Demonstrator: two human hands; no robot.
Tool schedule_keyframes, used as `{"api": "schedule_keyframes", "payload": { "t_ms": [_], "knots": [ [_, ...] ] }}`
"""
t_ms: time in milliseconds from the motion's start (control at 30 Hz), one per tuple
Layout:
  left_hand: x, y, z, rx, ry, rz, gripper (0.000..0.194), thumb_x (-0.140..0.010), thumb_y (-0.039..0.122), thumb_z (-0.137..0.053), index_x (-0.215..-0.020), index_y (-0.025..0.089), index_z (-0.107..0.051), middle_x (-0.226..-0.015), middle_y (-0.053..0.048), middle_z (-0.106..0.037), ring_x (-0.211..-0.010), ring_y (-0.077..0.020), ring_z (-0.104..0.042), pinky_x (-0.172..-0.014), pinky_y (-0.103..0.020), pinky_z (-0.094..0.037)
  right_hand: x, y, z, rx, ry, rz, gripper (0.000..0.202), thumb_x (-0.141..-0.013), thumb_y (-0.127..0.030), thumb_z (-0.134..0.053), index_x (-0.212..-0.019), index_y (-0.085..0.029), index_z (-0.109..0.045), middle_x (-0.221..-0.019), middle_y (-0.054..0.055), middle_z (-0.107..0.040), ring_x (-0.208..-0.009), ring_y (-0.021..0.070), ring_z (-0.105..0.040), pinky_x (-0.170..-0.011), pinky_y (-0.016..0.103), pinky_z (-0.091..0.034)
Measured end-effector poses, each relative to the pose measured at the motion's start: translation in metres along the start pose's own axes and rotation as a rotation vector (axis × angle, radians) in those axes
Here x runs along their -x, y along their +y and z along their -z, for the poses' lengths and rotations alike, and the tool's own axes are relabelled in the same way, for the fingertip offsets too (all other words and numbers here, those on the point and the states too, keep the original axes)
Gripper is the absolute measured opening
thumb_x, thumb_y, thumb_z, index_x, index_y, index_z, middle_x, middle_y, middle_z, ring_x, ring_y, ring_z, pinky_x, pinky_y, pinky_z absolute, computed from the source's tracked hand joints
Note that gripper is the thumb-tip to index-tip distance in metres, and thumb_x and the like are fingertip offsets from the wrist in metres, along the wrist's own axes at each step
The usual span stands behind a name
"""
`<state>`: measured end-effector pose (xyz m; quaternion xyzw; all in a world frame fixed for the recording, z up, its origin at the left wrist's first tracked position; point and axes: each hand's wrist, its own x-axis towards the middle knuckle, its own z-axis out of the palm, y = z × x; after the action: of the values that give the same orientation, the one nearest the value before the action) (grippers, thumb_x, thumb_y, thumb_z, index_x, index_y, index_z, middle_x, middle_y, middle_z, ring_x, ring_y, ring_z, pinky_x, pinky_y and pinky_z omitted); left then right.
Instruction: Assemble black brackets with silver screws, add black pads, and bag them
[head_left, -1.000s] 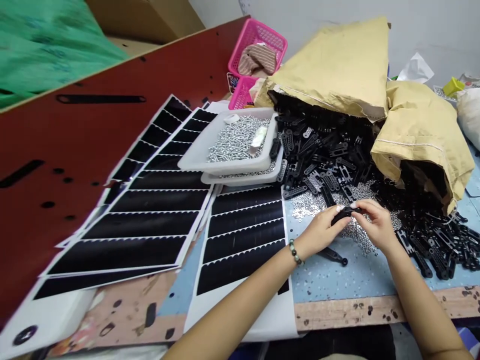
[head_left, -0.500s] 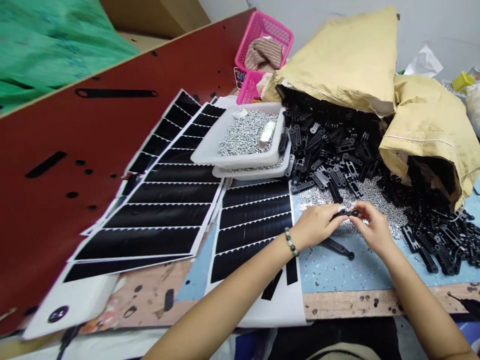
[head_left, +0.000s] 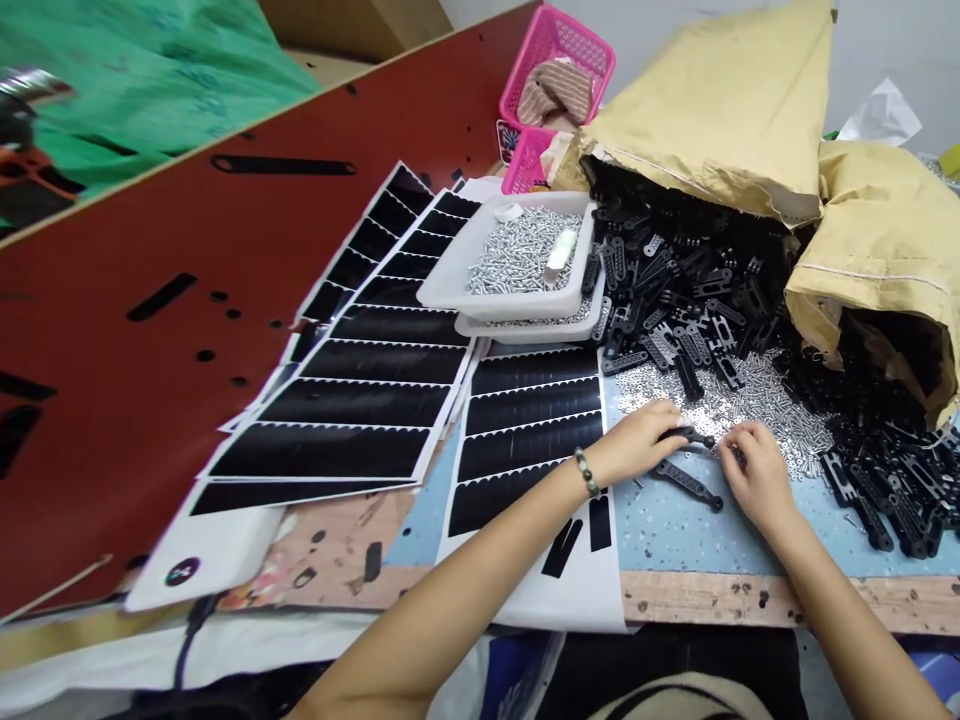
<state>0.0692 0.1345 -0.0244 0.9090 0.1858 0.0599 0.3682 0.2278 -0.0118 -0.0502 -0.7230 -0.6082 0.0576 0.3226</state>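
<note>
My left hand (head_left: 646, 440), with a beaded bracelet at its wrist, is closed on a small black plastic part (head_left: 699, 438) whose rounded end sticks out to the right. Just right of that end, my right hand (head_left: 757, 475) has its fingertips pinched together over the edge of a pile of silver screws (head_left: 757, 400); whatever they hold is too small to make out. A longer black arm piece (head_left: 690, 485) lies on the blue mat (head_left: 652, 545) below both hands.
White trays of screws (head_left: 450, 285) stand behind my left hand. Sheets of black stickers (head_left: 360, 400) lie to the left, beside a red board (head_left: 187, 350). Yellow sacks (head_left: 720, 110) spill black parts (head_left: 675, 270) at the back right. Pink baskets (head_left: 525, 60) are behind.
My right hand has let go of the black part's end and moved slightly down and away from it. The view has shifted, and a dark and orange object now shows at the far left.
</note>
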Motion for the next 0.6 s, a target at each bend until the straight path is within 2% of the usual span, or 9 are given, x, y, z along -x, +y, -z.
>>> {"api": "schedule_keyframes", "payload": {
  "t_ms": [100, 167, 233, 367, 600],
  "knots": [
    [0.002, 0.000, -0.005, -0.048, -0.056, -0.057, 0.013, -0.089, 0.021, -0.051, -0.090, 0.019, -0.064, -0.096, -0.004, -0.058, -0.093, -0.0198, -0.051, -0.087, -0.034, -0.038, 0.004, -0.001, -0.001, -0.053, -0.078, 0.084, 0.016, -0.088, -0.026, -0.052, -0.101, -0.021, -0.060, -0.096, 0.008, -0.063, -0.091, 0.0223, -0.055, -0.080, 0.038, -0.046],
    [0.004, 0.001, -0.006, -0.060, -0.084, -0.074, 0.018, -0.090, 0.022, -0.049, -0.097, 0.021, -0.065, -0.099, -0.005, -0.058, -0.095, -0.0201, -0.051, -0.089, -0.035, -0.038, 0.008, -0.005, -0.004, -0.052, -0.135, 0.149, 0.015, -0.090, -0.024, -0.051, -0.100, -0.022, -0.062, -0.093, 0.007, -0.065, -0.089, 0.0221, -0.056, -0.079, 0.039, -0.046],
    [0.007, 0.001, -0.004, -0.051, -0.104, -0.074, 0.022, -0.091, 0.021, -0.046, -0.103, 0.022, -0.065, -0.101, -0.005, -0.058, -0.097, -0.0199, -0.051, -0.090, -0.035, -0.038, 0.012, -0.009, -0.007, -0.032, -0.125, 0.173, 0.016, -0.092, -0.022, -0.048, -0.097, -0.022, -0.064, -0.091, 0.007, -0.066, -0.087, 0.0218, -0.057, -0.078, 0.039, -0.046],
    [0.010, -0.002, 0.000, 0.021, -0.120, -0.069, 0.020, -0.089, 0.021, -0.050, -0.100, 0.023, -0.067, -0.097, -0.003, -0.061, -0.095, -0.0183, -0.054, -0.090, -0.033, -0.038, 0.016, -0.011, -0.012, -0.029, -0.111, 0.206, 0.020, -0.093, -0.022, -0.046, -0.098, -0.022, -0.066, -0.091, 0.008, -0.067, -0.085, 0.0208, -0.058, -0.075, 0.037, -0.047],
    [0.004, -0.004, 0.003, 0.018, -0.109, -0.038, 0.018, -0.087, 0.019, -0.056, -0.098, 0.023, -0.069, -0.098, -0.003, -0.066, -0.094, -0.0184, -0.058, -0.087, -0.030, -0.040, 0.019, -0.005, -0.012, -0.064, -0.109, 0.107, 0.018, -0.092, -0.026, -0.048, -0.094, -0.022, -0.065, -0.090, 0.007, -0.065, -0.085, 0.0210, -0.059, -0.076, 0.037, -0.049]
  ]
}}
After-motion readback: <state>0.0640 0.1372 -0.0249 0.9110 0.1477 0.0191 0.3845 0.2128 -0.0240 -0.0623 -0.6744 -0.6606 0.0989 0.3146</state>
